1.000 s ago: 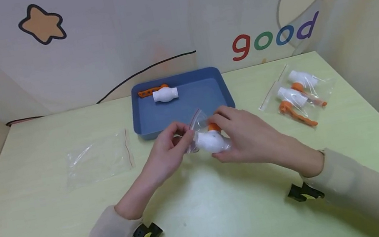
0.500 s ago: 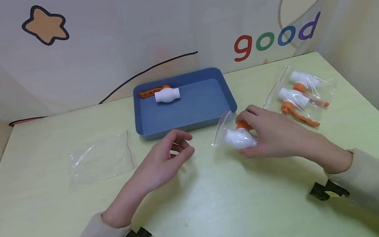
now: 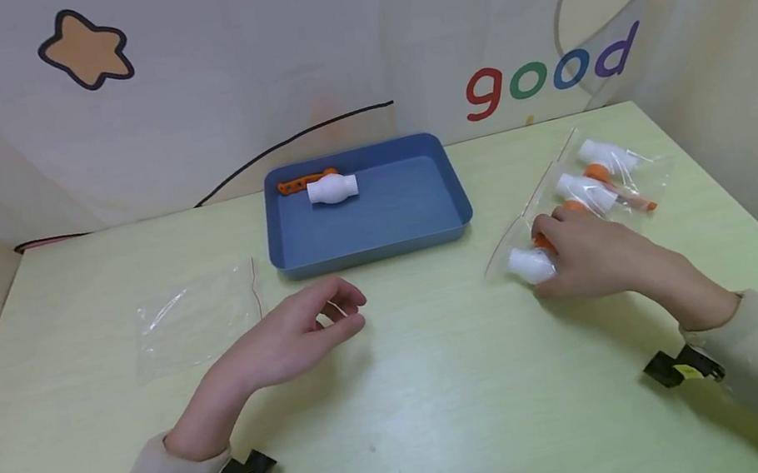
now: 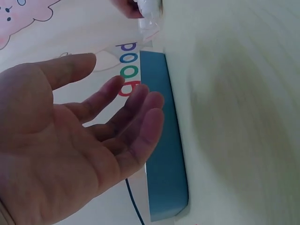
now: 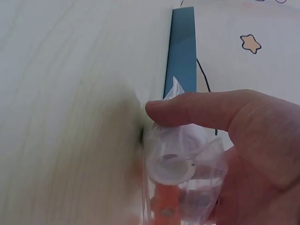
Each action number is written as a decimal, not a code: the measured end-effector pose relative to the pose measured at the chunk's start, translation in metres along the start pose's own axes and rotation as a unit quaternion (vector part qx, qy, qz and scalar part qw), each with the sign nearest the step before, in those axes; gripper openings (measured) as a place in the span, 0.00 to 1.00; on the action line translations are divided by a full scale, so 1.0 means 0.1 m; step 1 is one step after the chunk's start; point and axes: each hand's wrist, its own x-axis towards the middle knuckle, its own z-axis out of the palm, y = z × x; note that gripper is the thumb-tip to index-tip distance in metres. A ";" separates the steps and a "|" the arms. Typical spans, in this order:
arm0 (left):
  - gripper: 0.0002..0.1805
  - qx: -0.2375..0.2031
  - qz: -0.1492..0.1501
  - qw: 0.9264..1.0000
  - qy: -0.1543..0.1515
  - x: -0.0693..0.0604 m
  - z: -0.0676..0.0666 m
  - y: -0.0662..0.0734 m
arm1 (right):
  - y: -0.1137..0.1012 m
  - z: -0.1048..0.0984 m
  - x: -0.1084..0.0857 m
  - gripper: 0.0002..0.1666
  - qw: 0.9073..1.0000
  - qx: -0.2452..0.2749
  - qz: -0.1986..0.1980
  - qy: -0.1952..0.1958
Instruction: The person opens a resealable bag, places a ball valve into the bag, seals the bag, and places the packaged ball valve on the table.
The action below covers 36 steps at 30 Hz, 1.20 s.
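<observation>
My right hand (image 3: 591, 254) grips a clear zip bag with a white plastic ball valve (image 3: 531, 264) and its orange handle inside, low at the table's right side. In the right wrist view, the thumb lies over the bagged valve (image 5: 171, 166), and the other fingers are partly hidden behind the plastic. Two more bagged white valves (image 3: 610, 154) with orange handles lie just beyond that hand, one partly covered by it. Holding nothing, my left hand (image 3: 289, 332) hovers over the table with loosely bent fingers; its palm (image 4: 61, 154) shows bare in the left wrist view.
A blue tray (image 3: 389, 251) stands at the back middle. Inside it are a white valve body (image 3: 333, 189) and an orange handle (image 3: 299, 184). A flat clear zip bag (image 3: 192, 320) with a red seal line lies left of the tray. A printed curtain (image 3: 285, 50) hangs behind the table.
My right hand has carried the bagged valve from the middle rightward, beside the other bags. My left hand has let go of the bag and drawn back to the left.
</observation>
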 end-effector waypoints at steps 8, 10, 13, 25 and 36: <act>0.16 0.031 0.006 0.999 -0.030 -0.06 -0.07 -0.10 | 0.14 -0.05 0.02 0.39 0.999 -0.016 0.033 -0.009; 0.16 0.033 0.008 0.999 -0.035 -0.06 -0.08 -0.11 | 0.16 -0.07 0.03 0.39 0.999 -0.030 0.040 -0.010; 0.17 0.033 0.008 0.999 -0.040 -0.06 -0.09 -0.13 | 0.20 -0.08 0.04 0.38 0.998 -0.044 0.038 -0.007; 0.17 0.037 0.000 0.998 -0.047 -0.04 -0.15 -0.16 | 0.32 -0.14 0.12 0.35 0.999 -0.036 0.030 0.023; 0.17 0.061 0.006 0.996 -0.069 -0.08 -0.19 -0.19 | 0.43 -0.15 0.18 0.35 0.998 -0.002 0.038 0.045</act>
